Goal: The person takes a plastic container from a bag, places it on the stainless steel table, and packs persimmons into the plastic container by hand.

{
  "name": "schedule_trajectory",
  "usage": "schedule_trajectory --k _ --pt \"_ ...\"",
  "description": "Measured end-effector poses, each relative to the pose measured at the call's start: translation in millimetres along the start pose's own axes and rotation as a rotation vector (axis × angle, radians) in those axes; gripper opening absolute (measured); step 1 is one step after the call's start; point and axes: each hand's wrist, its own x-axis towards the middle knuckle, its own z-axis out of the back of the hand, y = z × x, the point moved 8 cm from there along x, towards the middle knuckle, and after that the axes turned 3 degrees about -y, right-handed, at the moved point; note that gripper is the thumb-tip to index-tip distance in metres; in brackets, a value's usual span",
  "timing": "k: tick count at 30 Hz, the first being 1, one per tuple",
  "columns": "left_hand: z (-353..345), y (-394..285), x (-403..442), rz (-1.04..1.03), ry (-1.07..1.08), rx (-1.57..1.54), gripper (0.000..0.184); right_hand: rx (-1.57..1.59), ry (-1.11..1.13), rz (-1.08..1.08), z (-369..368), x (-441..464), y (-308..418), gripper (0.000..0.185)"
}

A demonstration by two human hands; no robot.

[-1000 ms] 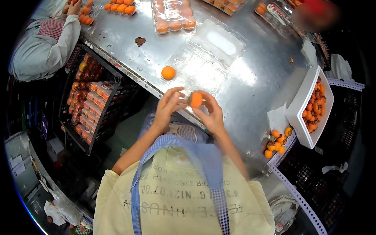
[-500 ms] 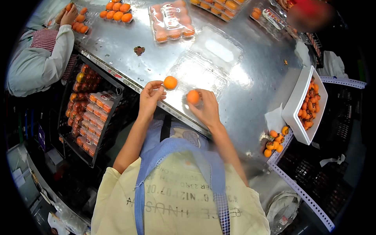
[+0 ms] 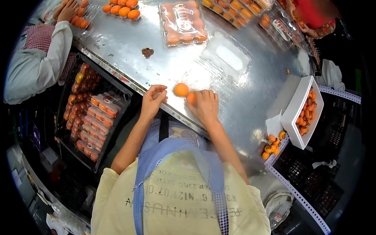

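My right hand [image 3: 206,106] has its fingers round an orange fruit [image 3: 191,98], low over the near part of a clear plastic tray [image 3: 213,88]. Just left of that fruit, another orange fruit [image 3: 181,89] sits at the tray's near left corner. My left hand [image 3: 153,101] is at the table's front edge, left of both fruits, with its fingers apart and nothing in them. The tray's clear lid [image 3: 228,56] lies opened out on its far side.
Filled packs [image 3: 183,22] stand on the metal table [image 3: 129,55]. A black crate [image 3: 127,96] of packs is at the left, a white box [image 3: 288,113] of fruit at the right. Loose fruits [image 3: 270,149] lie near the box. Co-workers' hands [image 3: 67,11] show at the upper left and upper right.
My right hand has turned palm down and brought its fruit next to the other one. My left hand has drawn away from the fruits. The view has shifted a little.
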Motion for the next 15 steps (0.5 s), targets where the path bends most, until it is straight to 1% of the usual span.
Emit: schedule_trajectory --k 3,6,9,10,11,13,15 --pt "-3 3 10 0.018 0.027 0.037 0.020 -0.042 0.031 -0.038 0 1 -1 0.043" --pt "-11 6 24 -0.039 0.070 0.183 0.021 -0.076 0.069 -0.096 3 3 -3 0.049" --pt "-17 7 45 -0.127 0.069 0.397 0.023 0.175 -0.122 -0.173 39 -3 -24 0.050" --pt "-21 1 51 -0.160 0.067 0.466 0.023 0.192 -0.200 -0.284 44 -14 -48 0.049" --pt "-25 -2 56 -0.146 0.064 0.531 0.026 0.211 -0.280 -0.393 47 -30 -75 0.048" --pt "-33 3 69 -0.158 0.108 0.586 0.027 0.066 -0.392 -0.495 61 -52 -109 0.044" --pt "-46 -2 78 -0.161 0.157 0.669 0.029 0.259 -0.253 -0.704 26 -86 -155 0.040"
